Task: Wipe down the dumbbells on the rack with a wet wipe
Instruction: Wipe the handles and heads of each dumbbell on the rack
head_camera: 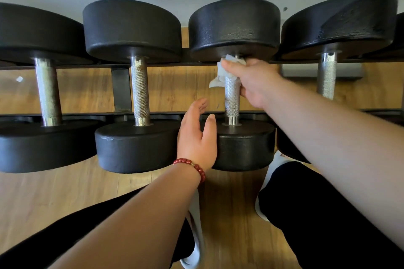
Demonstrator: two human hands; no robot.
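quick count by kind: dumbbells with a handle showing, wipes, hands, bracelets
dumbbells with a handle showing: 4
wet wipe: 1
hands, left hand and right hand: 2
red bead bracelet: 1
total: 8

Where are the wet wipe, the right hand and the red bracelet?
wet wipe (219, 75): head view, on its hanging white fold.
right hand (255, 82): head view, on its back.
red bracelet (197, 167): head view, on the beads.

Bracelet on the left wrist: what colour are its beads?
The bracelet is made of dark red round beads; the head view shows it plainly.
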